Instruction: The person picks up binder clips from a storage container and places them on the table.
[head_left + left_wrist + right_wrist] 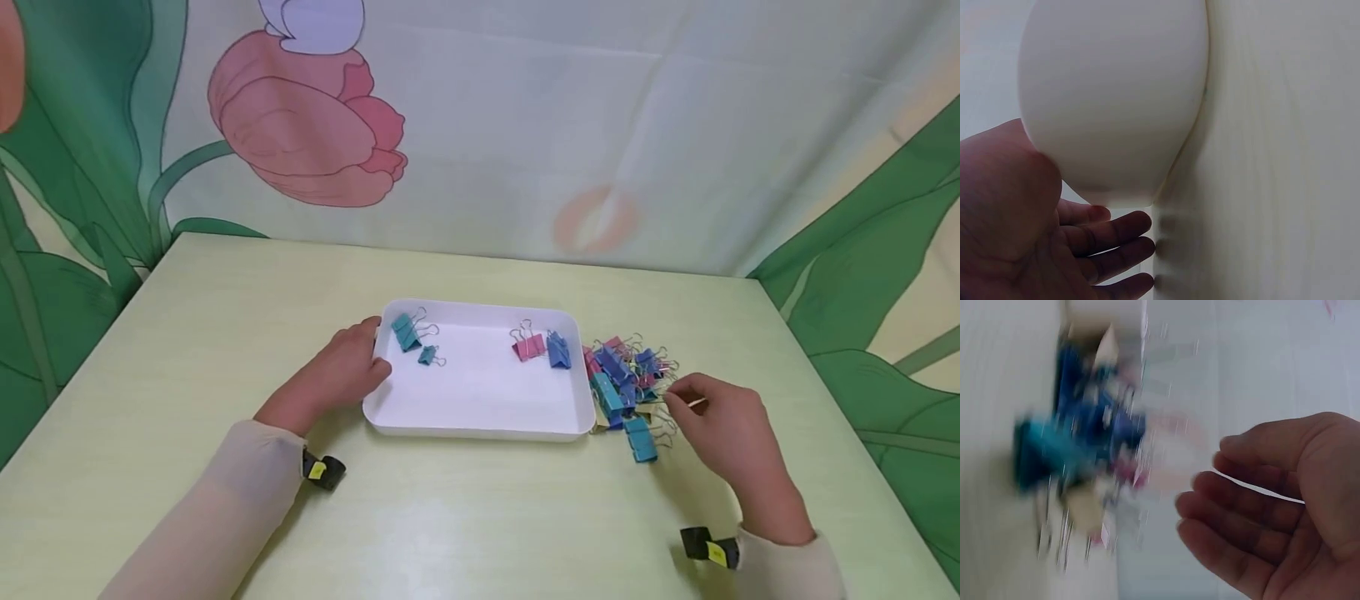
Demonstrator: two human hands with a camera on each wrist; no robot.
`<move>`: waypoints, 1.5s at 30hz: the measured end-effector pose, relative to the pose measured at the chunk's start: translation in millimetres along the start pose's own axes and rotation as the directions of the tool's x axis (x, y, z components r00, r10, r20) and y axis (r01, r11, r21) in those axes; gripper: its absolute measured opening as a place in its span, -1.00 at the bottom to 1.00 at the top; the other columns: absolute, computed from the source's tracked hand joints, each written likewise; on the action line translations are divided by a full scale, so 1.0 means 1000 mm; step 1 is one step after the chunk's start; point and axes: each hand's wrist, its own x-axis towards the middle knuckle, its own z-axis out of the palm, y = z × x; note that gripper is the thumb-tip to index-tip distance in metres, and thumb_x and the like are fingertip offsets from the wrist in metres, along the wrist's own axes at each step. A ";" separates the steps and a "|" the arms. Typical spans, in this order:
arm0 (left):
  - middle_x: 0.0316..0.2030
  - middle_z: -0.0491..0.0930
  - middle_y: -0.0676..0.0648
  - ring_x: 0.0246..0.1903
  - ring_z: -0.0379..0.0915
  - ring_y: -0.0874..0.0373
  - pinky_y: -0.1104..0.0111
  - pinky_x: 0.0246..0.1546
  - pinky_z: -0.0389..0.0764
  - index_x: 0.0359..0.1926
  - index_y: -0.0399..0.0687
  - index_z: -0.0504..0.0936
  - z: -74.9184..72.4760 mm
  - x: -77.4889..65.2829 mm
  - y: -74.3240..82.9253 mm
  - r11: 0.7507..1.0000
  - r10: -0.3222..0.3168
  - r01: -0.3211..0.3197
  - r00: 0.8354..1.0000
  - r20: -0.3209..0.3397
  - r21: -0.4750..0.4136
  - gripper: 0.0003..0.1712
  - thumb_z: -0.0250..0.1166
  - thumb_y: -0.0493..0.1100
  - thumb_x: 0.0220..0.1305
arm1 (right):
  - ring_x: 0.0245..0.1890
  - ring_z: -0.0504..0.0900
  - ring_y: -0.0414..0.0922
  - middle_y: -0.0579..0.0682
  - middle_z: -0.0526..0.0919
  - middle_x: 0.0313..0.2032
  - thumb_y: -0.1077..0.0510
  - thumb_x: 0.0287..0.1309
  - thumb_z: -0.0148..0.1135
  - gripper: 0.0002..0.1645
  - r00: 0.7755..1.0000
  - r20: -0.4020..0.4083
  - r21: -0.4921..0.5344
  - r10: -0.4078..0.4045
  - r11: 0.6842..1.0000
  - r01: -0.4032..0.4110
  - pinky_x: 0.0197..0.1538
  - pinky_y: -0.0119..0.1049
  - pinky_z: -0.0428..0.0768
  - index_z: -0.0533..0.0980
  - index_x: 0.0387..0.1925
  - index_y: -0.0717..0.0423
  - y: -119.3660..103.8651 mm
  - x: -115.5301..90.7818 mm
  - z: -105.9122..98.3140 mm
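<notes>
A white tray (pixel 480 400) lies on the table, with two teal binder clips (pixel 407 332) at its left end and a pink binder clip (pixel 528 347) and a blue binder clip (pixel 558 350) at its right. At the tray's left end, my left hand (pixel 341 367) holds the wall, thumb over the rim and several fingers (pixel 1122 256) outside. Against the tray's right side is a heap of mixed-colour binder clips (pixel 618 379), blurred in the right wrist view. Just right of that heap hovers my right hand (pixel 723 425), its fingers (pixel 1229 550) loosely bent around nothing visible.
A teal binder clip (pixel 641 439) lies at the heap's near edge. The pale table (pixel 480 517) ends at a hanging cloth (pixel 487 150) printed with flowers and leaves. Each wrist carries a small black camera (pixel 324 472).
</notes>
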 end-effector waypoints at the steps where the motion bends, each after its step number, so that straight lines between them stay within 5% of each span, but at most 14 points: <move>1: 0.38 0.19 -0.36 0.22 0.23 -0.18 -0.04 0.32 0.25 0.44 -0.42 -0.02 0.000 0.000 0.000 1.000 -0.002 0.002 1.000 -0.001 0.003 -0.21 -0.02 -0.16 0.28 | -0.32 0.67 -0.02 0.04 0.73 -0.29 0.06 0.27 0.16 -0.77 1.000 -0.004 -0.003 -0.017 1.000 0.017 -0.39 -0.25 0.56 0.64 -0.21 0.11 -0.009 0.001 0.002; 7: 0.38 0.18 -0.37 0.19 0.24 -0.17 -0.05 0.32 0.26 0.44 -0.41 -0.02 -0.002 0.000 0.002 1.000 -0.014 0.014 1.000 0.007 0.005 -0.21 -0.01 -0.16 0.27 | -0.38 0.63 -0.11 -0.02 0.72 -0.35 0.13 0.20 0.24 -0.85 0.982 -0.034 0.007 -0.188 0.982 0.188 -0.31 -0.22 0.61 0.66 -0.28 0.09 -0.067 0.012 0.022; 13: 0.39 0.16 -0.36 0.21 0.22 -0.18 -0.06 0.33 0.24 0.45 -0.39 -0.03 -0.001 0.001 0.003 1.000 -0.031 0.031 0.999 0.016 0.002 -0.20 0.00 -0.15 0.28 | -0.38 0.66 -0.18 -0.04 0.72 -0.35 0.15 0.18 0.25 -0.86 0.931 -0.116 0.120 -0.346 0.925 0.359 -0.29 -0.30 0.64 0.67 -0.26 0.09 -0.118 0.029 0.051; 17: 0.37 0.21 -0.35 0.16 0.25 -0.16 -0.04 0.30 0.29 0.44 -0.39 -0.01 -0.001 0.000 0.003 1.000 -0.023 0.023 1.000 0.012 0.001 -0.21 0.00 -0.15 0.27 | -0.38 0.65 -0.20 -0.05 0.72 -0.35 0.15 0.20 0.24 -0.86 0.915 -0.196 0.233 -0.354 0.889 0.394 -0.27 -0.34 0.64 0.67 -0.27 0.08 -0.140 0.048 0.074; 22: 0.34 0.25 -0.35 0.12 0.28 -0.15 -0.03 0.27 0.32 0.43 -0.39 0.02 0.001 0.001 0.003 1.000 0.004 -0.004 1.000 0.001 -0.001 -0.23 0.01 -0.16 0.26 | -0.34 0.65 -0.21 -0.07 0.71 -0.34 0.13 0.20 0.23 -0.86 0.940 -0.191 0.332 -0.281 0.883 0.332 -0.21 -0.35 0.64 0.66 -0.28 0.06 -0.163 0.070 0.098; 28: 0.36 0.22 -0.37 0.18 0.25 -0.19 -0.07 0.32 0.26 0.43 -0.42 0.01 0.000 0.001 0.003 1.000 0.003 -0.003 1.000 -0.002 0.002 -0.22 0.01 -0.16 0.27 | -0.33 0.60 -0.17 -0.08 0.71 -0.32 0.09 0.20 0.24 -0.83 0.980 0.016 0.342 -0.198 0.922 0.180 -0.23 -0.35 0.59 0.67 -0.22 0.04 -0.188 0.093 0.111; 33: 0.32 0.27 -0.38 0.15 0.30 -0.18 -0.05 0.29 0.30 0.41 -0.43 0.03 -0.001 0.001 0.001 1.000 0.021 -0.021 1.000 -0.008 0.007 -0.24 0.03 -0.16 0.27 | -0.32 0.57 -0.17 -0.09 0.70 -0.32 0.09 0.19 0.26 -0.82 0.977 0.152 0.329 -0.150 0.940 0.093 -0.28 -0.40 0.56 0.67 -0.21 0.03 -0.197 0.105 0.127; 45: 0.31 0.29 -0.34 0.10 0.32 -0.14 -0.04 0.27 0.34 0.41 -0.39 0.06 0.001 0.002 -0.001 0.999 0.035 -0.035 0.999 -0.018 0.001 -0.26 0.05 -0.16 0.29 | -0.35 0.54 -0.16 -0.10 0.67 -0.41 0.10 0.12 0.33 -0.89 0.966 0.252 0.292 -0.064 0.956 -0.012 -0.38 -0.43 0.51 0.69 -0.33 0.03 -0.200 0.113 0.152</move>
